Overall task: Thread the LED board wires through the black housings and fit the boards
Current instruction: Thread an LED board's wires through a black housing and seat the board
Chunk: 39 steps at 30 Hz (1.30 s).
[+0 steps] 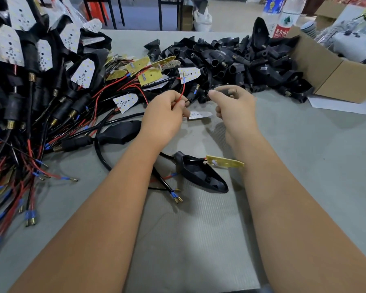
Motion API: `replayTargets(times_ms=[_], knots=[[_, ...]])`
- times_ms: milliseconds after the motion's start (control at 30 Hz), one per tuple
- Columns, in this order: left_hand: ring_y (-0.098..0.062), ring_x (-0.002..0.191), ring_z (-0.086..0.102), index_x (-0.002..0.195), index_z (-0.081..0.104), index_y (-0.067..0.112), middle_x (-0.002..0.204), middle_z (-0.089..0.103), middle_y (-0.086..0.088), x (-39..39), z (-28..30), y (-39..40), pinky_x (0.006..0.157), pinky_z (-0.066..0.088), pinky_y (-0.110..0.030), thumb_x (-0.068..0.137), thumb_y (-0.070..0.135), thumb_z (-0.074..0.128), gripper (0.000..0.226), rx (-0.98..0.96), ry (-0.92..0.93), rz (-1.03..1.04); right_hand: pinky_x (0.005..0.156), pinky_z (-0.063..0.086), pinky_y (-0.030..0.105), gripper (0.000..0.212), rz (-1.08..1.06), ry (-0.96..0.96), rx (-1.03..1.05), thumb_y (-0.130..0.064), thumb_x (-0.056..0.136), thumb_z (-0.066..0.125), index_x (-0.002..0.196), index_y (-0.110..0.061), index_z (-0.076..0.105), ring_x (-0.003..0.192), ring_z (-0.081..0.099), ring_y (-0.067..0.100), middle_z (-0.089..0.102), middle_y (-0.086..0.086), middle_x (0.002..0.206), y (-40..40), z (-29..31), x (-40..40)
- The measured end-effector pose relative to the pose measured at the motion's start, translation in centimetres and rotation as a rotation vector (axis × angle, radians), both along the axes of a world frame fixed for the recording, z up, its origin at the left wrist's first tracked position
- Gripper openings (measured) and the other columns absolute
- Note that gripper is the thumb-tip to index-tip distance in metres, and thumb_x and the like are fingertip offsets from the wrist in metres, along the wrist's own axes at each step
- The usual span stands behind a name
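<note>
At your far left a heap of assembled housings (15, 85) with white LED boards and tangled red and black leads covers the grey counter (199, 240). Your left hand (165, 115) pinches a red wire (183, 89) and a black-tipped lead between curled fingers, and a white LED board (199, 115) hangs just beneath that grip. Your right hand (232, 108) curls round a small black housing (225, 92) with a brass threaded end, held just apart from the wire tip. Nearer you, between your forearms, an open black housing (201, 176) lies on the counter with a yellow-backed board (224, 161) resting at its mouth. Behind your hands spreads a pile of empty housings (251, 58), then a cardboard box (336, 79) at the right. Two plastic bottles (283, 15) stand beyond; one red label bears Chinese characters too blurred to read fully. The floor beyond is pale.
</note>
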<state>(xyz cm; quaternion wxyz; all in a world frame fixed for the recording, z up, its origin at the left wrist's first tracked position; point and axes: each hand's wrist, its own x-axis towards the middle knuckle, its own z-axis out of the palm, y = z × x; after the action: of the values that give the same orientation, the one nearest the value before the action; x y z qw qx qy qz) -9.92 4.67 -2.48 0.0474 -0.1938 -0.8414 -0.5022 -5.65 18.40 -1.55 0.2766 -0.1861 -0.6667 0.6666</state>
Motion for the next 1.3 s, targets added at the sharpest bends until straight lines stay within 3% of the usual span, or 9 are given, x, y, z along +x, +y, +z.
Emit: replayTargets(times_ms=[100, 200, 300, 400, 533, 800, 1033, 1167, 1300], knots=[[0.009, 0.069, 0.061, 0.085, 0.054, 0.027, 0.076, 0.065, 0.012, 0.0, 0.07, -0.15, 0.077, 0.049, -0.016, 0.1, 0.007, 0.045, 0.027, 0.057, -0.028, -0.065, 0.058, 0.042, 0.023, 0.011, 0.102, 0.043, -0.143, -0.014, 0.09, 0.068, 0.079, -0.014, 0.064, 0.057, 0.047, 0.008, 0.053, -0.005, 0.063, -0.63, 0.09, -0.19], [0.01, 0.063, 0.058, 0.083, 0.054, 0.027, 0.076, 0.062, 0.012, 0.11, 0.24, -0.3, 0.064, 0.042, -0.004, 0.099, 0.005, 0.045, 0.028, 0.097, -0.048, -0.1, 0.056, 0.045, 0.023, 0.014, 0.169, 0.086, -0.365, -0.022, 0.096, 0.061, 0.087, -0.012, 0.058, 0.061, 0.053, 0.012, 0.057, 0.002, 0.074, -0.83, 0.16, -0.35], [-0.008, 0.063, 0.05, 0.079, 0.06, 0.028, 0.067, 0.055, 0.004, 0.11, 0.38, -0.39, 0.066, 0.042, -0.019, 0.094, 0.007, 0.048, 0.029, 0.129, -0.113, -0.128, 0.056, 0.047, 0.022, 0.018, 0.241, 0.091, -0.453, -0.033, 0.099, 0.054, 0.093, -0.016, 0.054, 0.071, 0.063, 0.015, 0.069, 0.007, 0.093, -0.64, 0.3, -0.29], [-0.018, 0.07, 0.046, 0.076, 0.065, 0.028, 0.076, 0.055, -0.01, 0.12, 0.55, -0.34, 0.071, 0.04, -0.033, 0.088, 0.01, 0.051, 0.027, 0.133, -0.162, -0.124, 0.058, 0.046, 0.022, 0.02, 0.312, 0.084, -0.469, -0.038, 0.1, 0.05, 0.096, -0.018, 0.051, 0.077, 0.067, 0.016, 0.071, 0.012, 0.107, -0.34, 0.46, -0.2], [-0.017, 0.07, 0.05, 0.076, 0.067, 0.029, 0.079, 0.062, -0.019, 0.27, 0.56, -0.22, 0.072, 0.041, -0.033, 0.087, 0.016, 0.053, 0.022, 0.085, -0.164, -0.11, 0.057, 0.046, 0.022, 0.019, 0.355, 0.083, -0.462, -0.036, 0.1, 0.05, 0.096, -0.017, 0.05, 0.072, 0.065, 0.016, 0.072, 0.012, 0.101, -0.23, 0.46, -0.17], [-0.012, 0.068, 0.05, 0.081, 0.064, 0.026, 0.074, 0.06, -0.002, -0.34, -0.03, -0.42, 0.073, 0.045, -0.033, 0.096, 0.021, 0.057, 0.017, 0.134, -0.058, -0.052, 0.06, 0.048, 0.022, 0.026, 0.369, 0.072, -0.429, -0.042, 0.1, 0.048, 0.096, -0.017, 0.053, 0.07, 0.066, 0.014, 0.074, 0.006, 0.086, -0.27, 0.43, -0.24], [-0.01, 0.059, 0.044, 0.077, 0.062, 0.027, 0.068, 0.054, -0.002, -0.39, 0.12, -0.34, 0.063, 0.04, -0.029, 0.095, 0.025, 0.057, 0.019, 0.156, -0.044, 0.021, 0.065, 0.051, 0.025, 0.02, 0.373, 0.066, -0.396, -0.034, 0.1, 0.051, 0.099, -0.014, 0.053, 0.069, 0.066, 0.016, 0.075, 0.007, 0.083, -0.49, 0.44, -0.17], [-0.015, 0.067, 0.053, 0.076, 0.063, 0.024, 0.073, 0.06, -0.008, -0.35, 0.34, -0.34, 0.071, 0.051, -0.041, 0.093, 0.025, 0.063, 0.017, 0.199, -0.054, 0.045, 0.069, 0.054, 0.025, 0.016, 0.38, 0.04, -0.357, -0.029, 0.1, 0.052, 0.094, -0.015, 0.055, 0.071, 0.068, 0.016, 0.075, 0.008, 0.084, -0.45, 0.32, -0.25], [-0.017, 0.062, 0.05, 0.073, 0.064, 0.018, 0.067, 0.057, -0.01, -0.14, 0.36, -0.34, 0.064, 0.047, -0.034, 0.089, 0.019, 0.068, 0.017, 0.245, -0.065, 0.031, 0.069, 0.055, 0.027, 0.019, 0.391, 0.045, -0.36, -0.032, 0.1, 0.05, 0.093, -0.016, 0.056, 0.07, 0.069, 0.016, 0.075, 0.007, 0.086, -0.42, 0.34, -0.35]])
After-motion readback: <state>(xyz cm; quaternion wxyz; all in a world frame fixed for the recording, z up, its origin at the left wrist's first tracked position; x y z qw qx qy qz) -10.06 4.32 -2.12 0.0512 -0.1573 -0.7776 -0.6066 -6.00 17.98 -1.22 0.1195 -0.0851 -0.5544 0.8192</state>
